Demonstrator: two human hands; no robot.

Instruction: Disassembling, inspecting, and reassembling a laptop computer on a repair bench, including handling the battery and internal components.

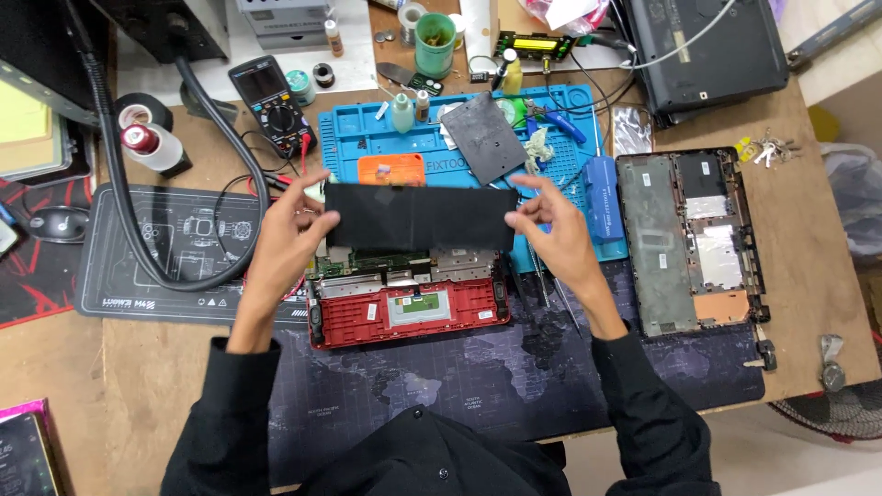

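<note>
A long flat black battery pack [418, 217] is held level above an opened red laptop base [404, 308]. My left hand [292, 234] grips its left end, thumb on top. At the right end my right hand [559, 234] pinches the pack with its fingertips. Under the pack the laptop's green circuit board [354, 264] and silver metal parts show, with the touchpad plate [420, 308] nearer me. The laptop lies on a dark world-map desk mat [478, 367].
A blue repair mat [367, 138] with an orange tool, small bottles and a dark plate lies behind. A grey laptop bottom cover [689, 243] sits at right, a multimeter [274, 103] and black hose [119, 184] at left, another laptop [707, 50] far right.
</note>
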